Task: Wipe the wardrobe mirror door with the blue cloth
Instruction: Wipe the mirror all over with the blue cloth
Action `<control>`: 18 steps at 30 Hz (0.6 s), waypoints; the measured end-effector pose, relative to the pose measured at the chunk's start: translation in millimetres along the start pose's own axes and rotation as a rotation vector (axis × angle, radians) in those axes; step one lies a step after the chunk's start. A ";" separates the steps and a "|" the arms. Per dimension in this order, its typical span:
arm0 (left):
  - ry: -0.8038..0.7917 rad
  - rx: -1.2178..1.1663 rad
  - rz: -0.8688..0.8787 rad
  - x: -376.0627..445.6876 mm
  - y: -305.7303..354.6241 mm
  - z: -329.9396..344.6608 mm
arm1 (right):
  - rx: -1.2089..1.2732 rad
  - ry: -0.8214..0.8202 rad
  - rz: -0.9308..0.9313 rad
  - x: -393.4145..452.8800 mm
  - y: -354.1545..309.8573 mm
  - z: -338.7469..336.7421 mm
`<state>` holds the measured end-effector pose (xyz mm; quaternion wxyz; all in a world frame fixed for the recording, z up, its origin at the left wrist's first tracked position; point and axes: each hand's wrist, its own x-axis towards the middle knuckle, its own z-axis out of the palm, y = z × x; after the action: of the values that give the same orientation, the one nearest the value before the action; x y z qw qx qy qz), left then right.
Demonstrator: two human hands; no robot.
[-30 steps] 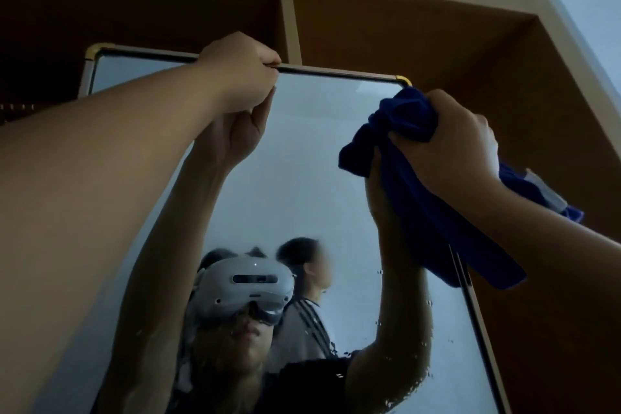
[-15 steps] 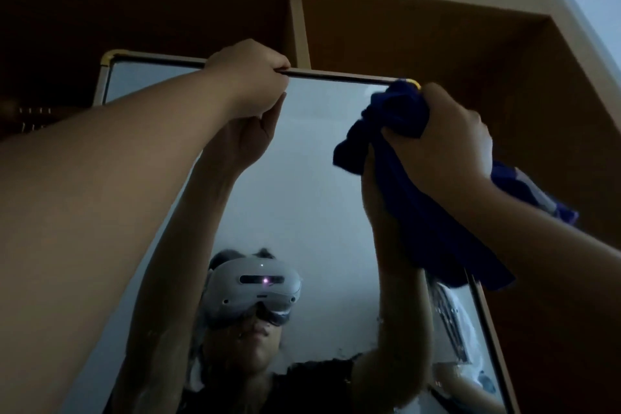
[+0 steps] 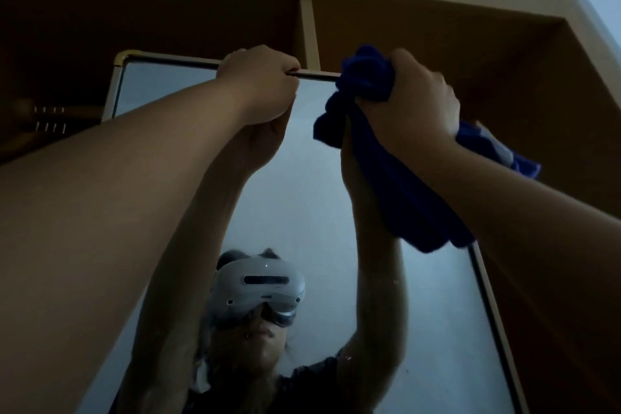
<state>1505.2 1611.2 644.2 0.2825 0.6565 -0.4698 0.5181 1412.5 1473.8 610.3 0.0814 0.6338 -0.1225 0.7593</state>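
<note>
Now the right hand (image 3: 415,101), gripping the cloth (image 3: 366,77), has moved onto the mirror's (image 3: 302,198) top corner, hiding it; left hand (image 3: 260,84) still grips the top edge

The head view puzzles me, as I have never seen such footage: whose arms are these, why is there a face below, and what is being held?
There is no machine here. A person wears a camera on the head, and it looks up along their own raised arms. The left hand grips the top edge of the mirror door of a wardrobe. The right hand holds a bunched blue cloth against the door's upper right corner, and the rest of the cloth hangs below the wrist. The figure lower down is only the same person's reflection, wearing a pale headset; the two arms inside the glass are reflections too. Small specks, perhaps droplets, dot the lower glass.
</note>
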 end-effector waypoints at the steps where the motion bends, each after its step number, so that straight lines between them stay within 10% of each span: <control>1: -0.001 0.009 -0.001 0.7 0.7 -0.3 | -0.009 -0.002 0.012 6.5 -2.5 2.3; 11: 0.007 0.036 -0.019 2.8 -2.0 0.6 | 0.085 -0.089 -0.420 -96.5 -17.8 -5.6; 18: -0.020 0.083 -0.028 8.5 -6.7 2.9 | 0.081 -0.115 -0.337 -61.8 -12.0 -7.0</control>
<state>1512.7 1608.6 652.2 0.2575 0.6793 -0.4413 0.5267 1420.6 1489.3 549.4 0.1746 0.6905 0.0118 0.7019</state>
